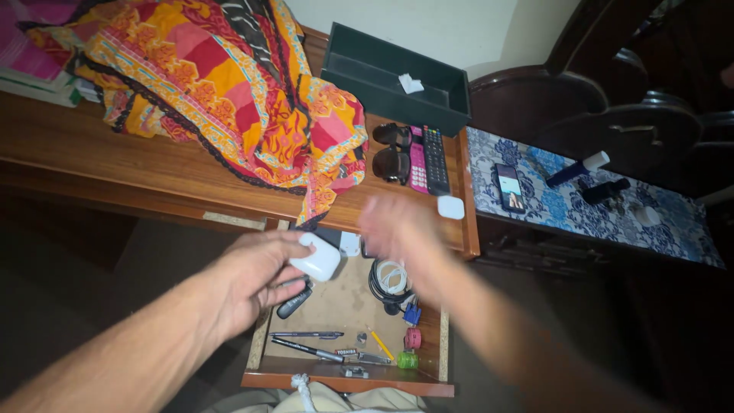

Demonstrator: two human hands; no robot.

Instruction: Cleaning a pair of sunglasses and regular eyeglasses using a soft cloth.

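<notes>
The left hand is curled around a small white rounded case, thumb and fingers closed on its near end, holding it above the open wooden drawer. A dark key fob lies just under that hand's fingers, on the drawer floor. The right hand is blurred; it hangs over the far edge of the drawer, just beside the case, and whether its fingers are spread or closed cannot be told.

Below the right hand, inside the drawer, a coil of black and white cable rests against the side wall. Nearer the person than both hands, along the drawer's front, lie two dark pens, a yellow pencil, a small pink object and a small green one.

Beyond the right hand, on the wooden desk top, sit a small white square object, a black remote control, a pink calculator and dark sunglasses. Farther still stands a dark green open box. Beyond the left hand a bright orange and red patterned cloth is heaped on the desk. To the right of the right hand, well apart, a phone lies on a blue flowered table cover.
</notes>
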